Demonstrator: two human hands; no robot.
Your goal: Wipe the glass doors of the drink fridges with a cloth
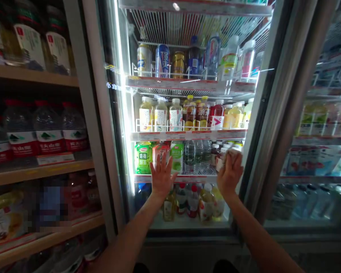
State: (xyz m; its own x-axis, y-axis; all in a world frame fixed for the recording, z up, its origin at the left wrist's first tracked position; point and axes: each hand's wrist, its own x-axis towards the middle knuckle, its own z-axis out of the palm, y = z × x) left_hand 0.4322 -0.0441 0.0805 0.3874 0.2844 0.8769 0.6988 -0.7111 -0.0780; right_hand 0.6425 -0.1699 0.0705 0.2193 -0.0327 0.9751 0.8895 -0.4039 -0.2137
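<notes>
My left hand (pixel 161 180) is raised with fingers spread, palm toward the glass door (pixel 187 155) of a lit drinks fridge, and seems to rest flat on it. Behind its fingers stand a green carton-like drink (pixel 143 157), a red-labelled drink and a pale green bottle (pixel 176 155). Farther right, my right hand (pixel 229 176) presses a crumpled, pale cloth (pixel 234 152) toward the glass near the door's right side. Its fingers are bent over the cloth, which is partly hidden and slightly blurred. Small capped bottles (pixel 215 151) show just left of that hand.
Shelves inside hold cans (pixel 162 60) and bottles (pixel 176 113) in rows. On the left, a wooden-edged shelf (pixel 39 172) carries red-capped water bottles (pixel 48 127). A thick metal door frame (pixel 290 113) stands right, with another glass-fronted fridge (pixel 321 140) beyond it.
</notes>
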